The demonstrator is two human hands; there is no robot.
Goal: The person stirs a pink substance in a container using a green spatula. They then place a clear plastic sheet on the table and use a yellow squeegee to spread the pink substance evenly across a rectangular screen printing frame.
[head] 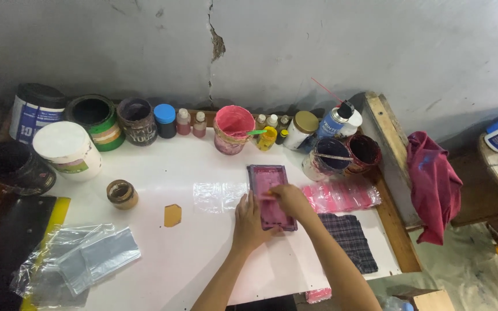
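The pink-stained printing frame (271,196) lies flat at the frame's centre on the white table (162,173). The left hand (249,222) presses flat on its lower left edge; the right hand (290,199) lies across its middle, whether gripping anything I cannot tell. Clear plastic bags (219,196) sit just left, pink-printed bags (341,196) right, paint pots (233,129) behind.
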